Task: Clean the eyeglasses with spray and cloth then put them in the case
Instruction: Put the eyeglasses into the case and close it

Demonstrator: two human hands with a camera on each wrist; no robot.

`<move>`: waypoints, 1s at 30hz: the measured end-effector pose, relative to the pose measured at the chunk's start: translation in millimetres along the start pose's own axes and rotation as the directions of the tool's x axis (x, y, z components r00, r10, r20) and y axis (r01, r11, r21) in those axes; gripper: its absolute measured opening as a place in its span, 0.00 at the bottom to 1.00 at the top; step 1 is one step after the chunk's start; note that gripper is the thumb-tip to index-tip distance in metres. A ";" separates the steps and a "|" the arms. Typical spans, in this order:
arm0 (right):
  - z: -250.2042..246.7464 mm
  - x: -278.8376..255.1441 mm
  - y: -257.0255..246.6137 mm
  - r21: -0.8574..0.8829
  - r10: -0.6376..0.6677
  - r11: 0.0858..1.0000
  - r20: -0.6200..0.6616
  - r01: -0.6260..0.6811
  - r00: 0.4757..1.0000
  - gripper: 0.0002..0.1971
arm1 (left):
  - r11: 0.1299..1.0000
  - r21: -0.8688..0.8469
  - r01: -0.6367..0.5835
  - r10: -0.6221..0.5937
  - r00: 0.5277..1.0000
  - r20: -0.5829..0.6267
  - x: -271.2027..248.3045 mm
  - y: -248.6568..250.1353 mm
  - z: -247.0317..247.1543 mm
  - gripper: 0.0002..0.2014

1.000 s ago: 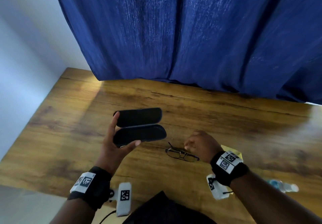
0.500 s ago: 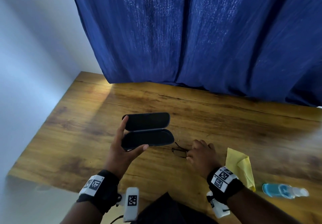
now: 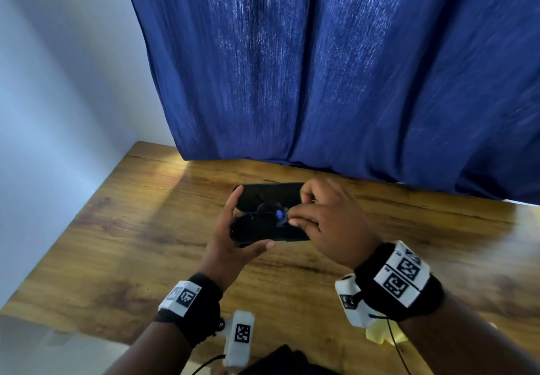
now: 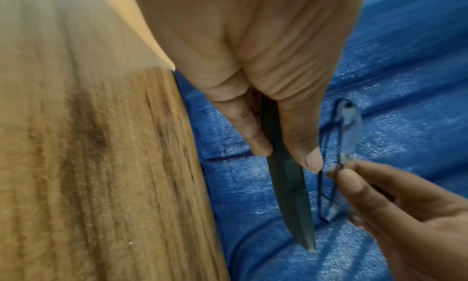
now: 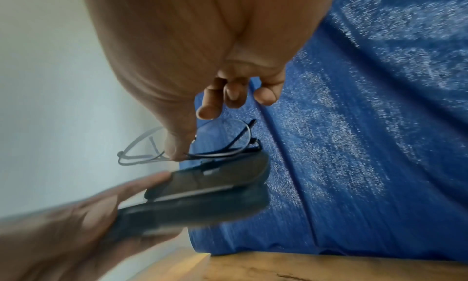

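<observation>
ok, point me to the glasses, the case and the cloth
glasses (image 5: 222, 137), right wrist view, on the lens by the curtain.
case (image 3: 268, 195), head view, on the inside of the open lid.
cloth (image 3: 380, 335), head view, on the yellow corner under the right wrist.

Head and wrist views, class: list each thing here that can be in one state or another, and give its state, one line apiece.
Glasses case: open, held off the table by the left hand.
Eyeglasses: folded, pinched above the open case, not yet inside.
Left hand: grips the case at its end.
Right hand: pinches the eyeglasses' frame.
Yellow cloth: lying on the table, mostly hidden by the right wrist.
</observation>
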State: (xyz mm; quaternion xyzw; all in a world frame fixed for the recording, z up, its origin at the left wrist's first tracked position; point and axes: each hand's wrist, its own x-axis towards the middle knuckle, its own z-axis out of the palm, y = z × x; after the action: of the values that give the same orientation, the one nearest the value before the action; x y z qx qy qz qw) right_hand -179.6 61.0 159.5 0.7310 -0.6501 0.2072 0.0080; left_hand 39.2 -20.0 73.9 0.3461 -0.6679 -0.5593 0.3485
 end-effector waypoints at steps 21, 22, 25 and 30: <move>-4.6 -3.7 -4.2 -0.060 -0.046 0.997 0.036 0.048 0.998 0.11 | 0.988 0.015 -0.152 0.151 0.987 0.055 12.5 28.0 13.6 0.59; -4.7 -2.8 -2.6 -0.032 -0.045 0.998 0.036 0.046 0.998 0.10 | 0.988 0.021 -0.156 0.155 0.987 0.049 13.0 29.1 14.0 0.59; -8.8 -1.2 2.3 0.076 -0.054 0.996 0.011 0.053 0.998 0.07 | 0.986 0.030 -0.166 0.165 0.986 0.034 13.1 33.2 14.7 0.59; -30.9 -8.1 17.3 0.334 0.303 0.917 -0.236 -0.216 0.923 0.22 | 0.987 -0.008 -0.163 0.163 0.987 0.014 15.5 34.3 13.7 0.59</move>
State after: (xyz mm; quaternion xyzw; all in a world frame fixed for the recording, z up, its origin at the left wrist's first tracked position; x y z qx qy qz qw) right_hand -205.7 74.7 180.8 0.5925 -0.6950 0.4056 -0.0385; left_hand 17.0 -21.6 107.1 0.2850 -0.6945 -0.5338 0.3892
